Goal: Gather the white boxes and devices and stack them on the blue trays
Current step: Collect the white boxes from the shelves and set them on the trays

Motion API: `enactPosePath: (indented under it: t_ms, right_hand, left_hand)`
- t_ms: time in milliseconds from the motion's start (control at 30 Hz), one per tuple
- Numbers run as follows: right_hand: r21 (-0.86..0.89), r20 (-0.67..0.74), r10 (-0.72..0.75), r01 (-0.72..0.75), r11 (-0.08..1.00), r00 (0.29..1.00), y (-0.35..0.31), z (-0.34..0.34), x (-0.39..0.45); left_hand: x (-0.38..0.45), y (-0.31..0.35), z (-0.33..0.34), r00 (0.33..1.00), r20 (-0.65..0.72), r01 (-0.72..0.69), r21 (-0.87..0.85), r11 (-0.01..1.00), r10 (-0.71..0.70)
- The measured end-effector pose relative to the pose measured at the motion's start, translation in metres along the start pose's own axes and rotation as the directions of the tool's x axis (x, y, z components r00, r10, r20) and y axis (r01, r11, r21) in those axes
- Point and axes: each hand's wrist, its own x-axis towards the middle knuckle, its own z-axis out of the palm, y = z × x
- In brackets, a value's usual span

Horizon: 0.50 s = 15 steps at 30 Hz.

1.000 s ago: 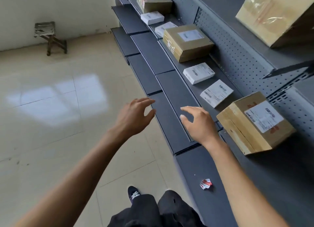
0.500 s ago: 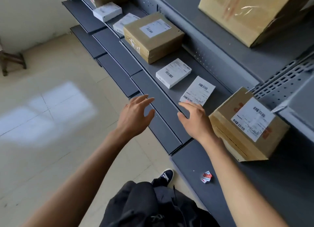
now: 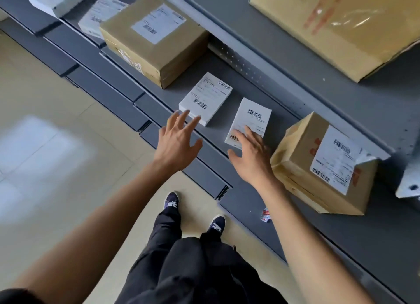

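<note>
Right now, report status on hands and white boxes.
Left hand open at left white box. Right hand open on right white box. Nothing gripped. Brown carton crowds right.

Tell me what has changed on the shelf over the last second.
Both hands reached forward: the left hand now hovers at the left white box, the right hand has its fingers on the right white box. Neither has closed a grip yet. The white and brown boxes lie as before.
</note>
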Motion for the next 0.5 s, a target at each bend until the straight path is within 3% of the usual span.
enactPosePath:
  t_ms: [167,500]
  right_hand:
    - [-0.107,0.056,0.154,-0.148,0.983,0.986,-0.001,0.020,0.019]
    - [-0.129,-0.047,0.318,-0.321,0.938,0.947,-0.004,0.050,0.045]
  left_hand:
    - [0.053,-0.020,0.006,0.997,0.071,-0.048,0.066,0.997,0.043]
    - [0.114,-0.024,0.029,0.965,0.154,-0.240,0.185,0.953,0.213]
